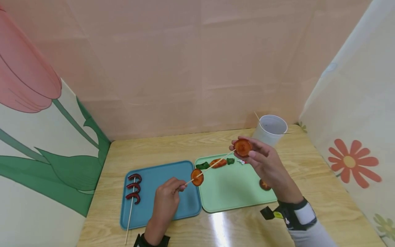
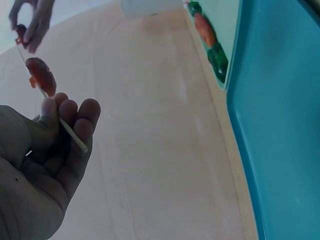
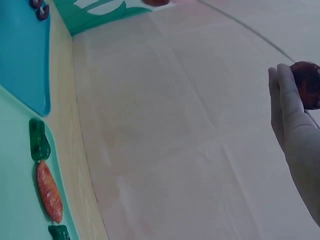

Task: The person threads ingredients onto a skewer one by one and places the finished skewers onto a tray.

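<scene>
My left hand (image 1: 166, 199) pinches a thin wooden skewer (image 1: 227, 155) near one end; in the left wrist view, its blunt end sticks out past the fingers. Partway along it sits a tomato slice (image 1: 197, 177), a little beyond the left fingertips. Over the green tray, my right hand (image 1: 266, 163) holds a second tomato slice (image 1: 243, 148) between thumb and fingers. The far end of the skewer meets this slice at its left edge. In the right wrist view, the held slice (image 3: 307, 85) rests against extended fingers and the thumb is hidden.
A blue tray (image 1: 160, 167) holds a skewer with several dark red curled pieces (image 1: 133, 187). On the green tray (image 1: 228, 208) lie a skewer-like row of green pieces and a sausage-shaped piece (image 1: 218, 163), plus another tomato slice (image 1: 264, 185). Behind stands a white cup (image 1: 271, 128) with thin sticks.
</scene>
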A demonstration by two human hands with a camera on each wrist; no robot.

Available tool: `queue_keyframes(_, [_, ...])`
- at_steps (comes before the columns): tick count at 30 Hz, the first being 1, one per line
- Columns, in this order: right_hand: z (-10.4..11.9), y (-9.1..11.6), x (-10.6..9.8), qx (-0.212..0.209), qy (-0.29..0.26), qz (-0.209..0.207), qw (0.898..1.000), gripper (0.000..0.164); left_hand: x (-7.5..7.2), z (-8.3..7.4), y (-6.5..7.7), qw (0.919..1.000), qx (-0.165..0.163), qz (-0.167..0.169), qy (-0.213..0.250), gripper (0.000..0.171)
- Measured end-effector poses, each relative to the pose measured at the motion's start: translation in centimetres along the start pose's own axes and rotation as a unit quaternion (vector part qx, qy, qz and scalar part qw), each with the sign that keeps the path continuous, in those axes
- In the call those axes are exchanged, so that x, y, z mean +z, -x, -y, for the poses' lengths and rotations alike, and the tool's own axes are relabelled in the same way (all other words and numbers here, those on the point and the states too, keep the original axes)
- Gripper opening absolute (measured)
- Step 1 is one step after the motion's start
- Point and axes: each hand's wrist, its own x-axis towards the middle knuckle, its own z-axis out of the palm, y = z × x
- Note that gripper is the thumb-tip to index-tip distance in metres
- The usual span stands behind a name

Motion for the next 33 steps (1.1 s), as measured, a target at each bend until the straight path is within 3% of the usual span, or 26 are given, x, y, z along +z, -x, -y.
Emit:
queue_keyframes(9, [-0.1,-0.1,0.9,-0.052,0.036,0.039,0.997,0.048,-0.2,0.1,0.0,0.9999,0.008,-0.006,-0.003,0.009])
queue_keyframes(13, [-0.2,-0.1,1.1,-0.055,0.044,0.027,0.997,0.048,-0.2,0.1,0.1,0.9999,0.007,-0.008,0.002,0.011])
queue_keyframes(24, [-0.2,0.0,1.7,-0.023,0.069,-0.016,0.997,0.05,-0.2,0.1,0.2,0.9998,0.013,-0.018,-0.002,0.016])
queue_keyframes(33, [0.0,0.1,1.4,0.006,0.055,0.001,0.998,0.044,-0.3,0.2,0.1,0.9995,0.015,-0.024,-0.011,0.017])
